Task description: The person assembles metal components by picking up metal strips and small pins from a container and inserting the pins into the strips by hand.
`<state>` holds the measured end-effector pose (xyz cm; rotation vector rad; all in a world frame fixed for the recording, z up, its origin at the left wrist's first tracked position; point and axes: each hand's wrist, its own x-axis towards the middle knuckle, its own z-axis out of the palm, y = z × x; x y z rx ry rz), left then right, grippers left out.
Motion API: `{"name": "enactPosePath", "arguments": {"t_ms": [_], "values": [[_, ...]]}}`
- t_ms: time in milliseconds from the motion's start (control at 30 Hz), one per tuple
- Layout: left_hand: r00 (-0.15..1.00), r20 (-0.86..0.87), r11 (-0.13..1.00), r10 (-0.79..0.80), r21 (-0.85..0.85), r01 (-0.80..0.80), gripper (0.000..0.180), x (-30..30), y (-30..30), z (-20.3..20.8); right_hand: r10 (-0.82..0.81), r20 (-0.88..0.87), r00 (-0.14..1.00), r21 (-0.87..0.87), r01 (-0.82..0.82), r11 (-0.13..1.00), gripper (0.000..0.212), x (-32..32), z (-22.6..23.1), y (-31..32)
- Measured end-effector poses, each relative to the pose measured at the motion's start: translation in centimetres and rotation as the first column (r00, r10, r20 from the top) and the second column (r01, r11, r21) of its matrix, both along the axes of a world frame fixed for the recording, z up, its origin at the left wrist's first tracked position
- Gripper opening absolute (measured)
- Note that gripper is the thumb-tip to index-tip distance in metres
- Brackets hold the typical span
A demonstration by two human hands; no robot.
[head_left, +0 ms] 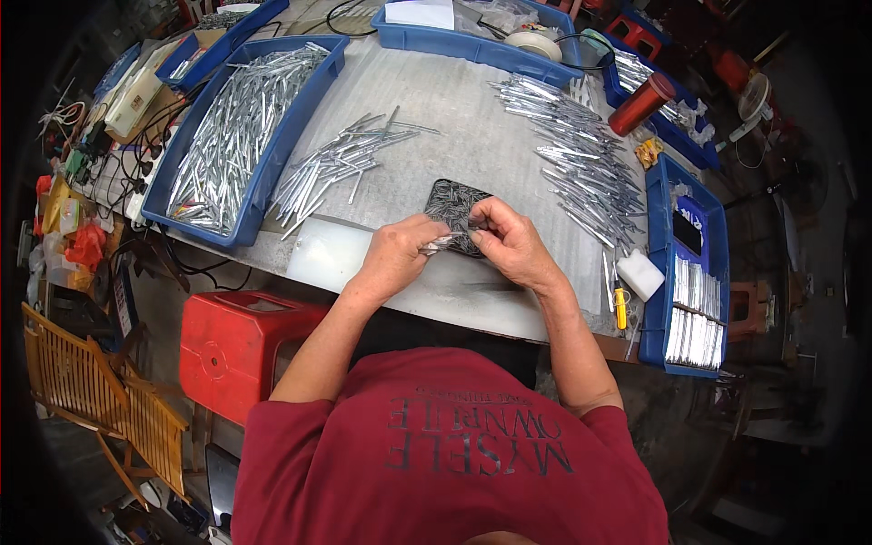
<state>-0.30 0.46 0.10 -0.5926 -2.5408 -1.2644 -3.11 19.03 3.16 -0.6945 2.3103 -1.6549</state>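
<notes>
A small black tray [432, 193] full of small dark metal pieces [451, 202] sits near the front edge of the work table. On its left side my left hand [398, 256] is closed around a few thin silvery metal pieces [440, 243], whose ends poke out toward the tray. My right hand [515, 247] is over the tray's right edge, with thumb and fingertips pinched together. Whatever lies between those fingertips is too small to make out. Beyond the left hand spreads a loose pile of slim silver metal strips [341, 163].
A blue bin [263, 182] of metal strips stands at left. More strips [581, 163] are fanned out at right, beside a blue bin [650, 309] with neat stacks. A yellow-handled screwdriver [620, 309], a white block [639, 274] and a red cylinder [641, 104] lie nearby. A red stool [227, 350] stands below.
</notes>
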Motion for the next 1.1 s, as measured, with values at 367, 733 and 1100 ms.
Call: {"name": "enactPosePath", "arguments": {"t_ms": [367, 733, 1100], "values": [[0.947, -0.320, 0.947, -0.015, -0.309, -0.089, 0.018, -0.4, 0.2, 0.4, 0.101, -0.059, 0.993, 0.177, -0.089, 0.980, 0.018, -0.7, 1.0, 0.2], [0.982, -0.175, 0.987, -0.068, -0.154, 0.041, 0.028, -0.3, 0.5, -0.4, 0.163, 0.118, 0.980, 0.187, -0.183, 0.965, 0.019, -1.3, 1.8, 0.3], [0.987, -0.155, 0.992, 0.036, -0.111, -0.053, 0.028, -0.4, 0.8, -0.5, -0.024, 0.128, 0.992, 0.091, 0.012, 0.996, 0.017, -1.3, -0.8, 0.8]]}}
